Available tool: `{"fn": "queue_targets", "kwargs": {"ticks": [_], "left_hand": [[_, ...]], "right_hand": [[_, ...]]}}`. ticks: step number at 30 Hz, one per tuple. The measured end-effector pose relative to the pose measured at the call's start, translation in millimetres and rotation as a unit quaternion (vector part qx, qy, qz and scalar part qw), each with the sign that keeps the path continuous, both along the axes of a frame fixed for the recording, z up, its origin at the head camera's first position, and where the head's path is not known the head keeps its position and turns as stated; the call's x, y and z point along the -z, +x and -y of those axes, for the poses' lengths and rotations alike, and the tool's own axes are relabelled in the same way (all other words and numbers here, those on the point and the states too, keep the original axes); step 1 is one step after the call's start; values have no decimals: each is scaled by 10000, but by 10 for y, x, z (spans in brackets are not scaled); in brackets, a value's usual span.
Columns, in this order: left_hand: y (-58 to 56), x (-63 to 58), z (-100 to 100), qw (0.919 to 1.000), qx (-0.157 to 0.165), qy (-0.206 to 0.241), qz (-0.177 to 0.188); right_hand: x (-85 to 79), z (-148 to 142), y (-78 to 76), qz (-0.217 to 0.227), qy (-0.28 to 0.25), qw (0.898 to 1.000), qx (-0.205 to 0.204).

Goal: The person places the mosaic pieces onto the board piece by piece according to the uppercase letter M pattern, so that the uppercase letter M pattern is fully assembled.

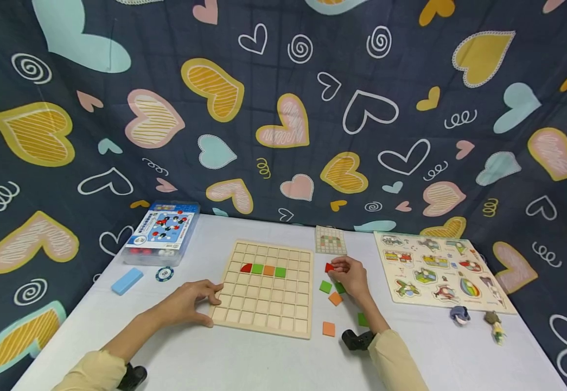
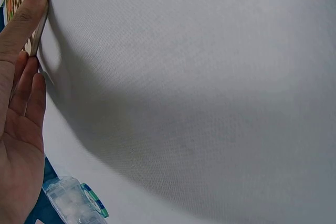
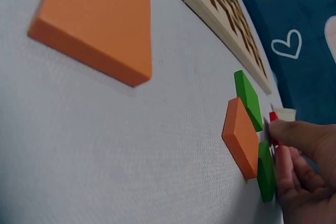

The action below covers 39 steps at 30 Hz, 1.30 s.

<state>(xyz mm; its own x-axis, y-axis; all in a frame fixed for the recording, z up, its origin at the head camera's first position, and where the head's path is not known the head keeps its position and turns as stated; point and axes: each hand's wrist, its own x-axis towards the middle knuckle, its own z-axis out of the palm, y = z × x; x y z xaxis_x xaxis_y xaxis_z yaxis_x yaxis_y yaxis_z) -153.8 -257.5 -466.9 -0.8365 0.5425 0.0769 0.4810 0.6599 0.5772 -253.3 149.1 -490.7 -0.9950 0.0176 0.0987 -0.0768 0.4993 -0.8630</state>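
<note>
A wooden grid board lies on the table, with a red curved-edge tile, a green tile, an orange tile and another green tile in a row of its cells. My left hand holds the board's near left corner, thumb at the front edge and fingers along the left side. To the right of the board, my right hand pinches a small red tile. In the right wrist view, that red tile is mostly hidden by the fingers. Green tiles and orange tiles lie near this hand.
A pattern card lies behind the right hand. Farther right are a vehicle puzzle board and two small figures. On the left stand a plastic box, a blue block and a round chip. A heart-patterned cloth hangs behind.
</note>
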Motion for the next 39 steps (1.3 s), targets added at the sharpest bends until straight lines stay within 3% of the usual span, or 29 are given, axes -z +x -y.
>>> {"fn": "queue_targets", "kwargs": {"ticks": [16,29,39], "left_hand": [[7,-7,5,9999,-40,33,124],[20,1,-4,9998,-72,41,186],[19,-29,-21,9997,-111,3,236]], "right_hand": [[-94,141,100,13,-447,9990,-82],[-64,524,195,-72,-736,9948,-706],[-89,719,215,-262,-141,9952,-936]]}}
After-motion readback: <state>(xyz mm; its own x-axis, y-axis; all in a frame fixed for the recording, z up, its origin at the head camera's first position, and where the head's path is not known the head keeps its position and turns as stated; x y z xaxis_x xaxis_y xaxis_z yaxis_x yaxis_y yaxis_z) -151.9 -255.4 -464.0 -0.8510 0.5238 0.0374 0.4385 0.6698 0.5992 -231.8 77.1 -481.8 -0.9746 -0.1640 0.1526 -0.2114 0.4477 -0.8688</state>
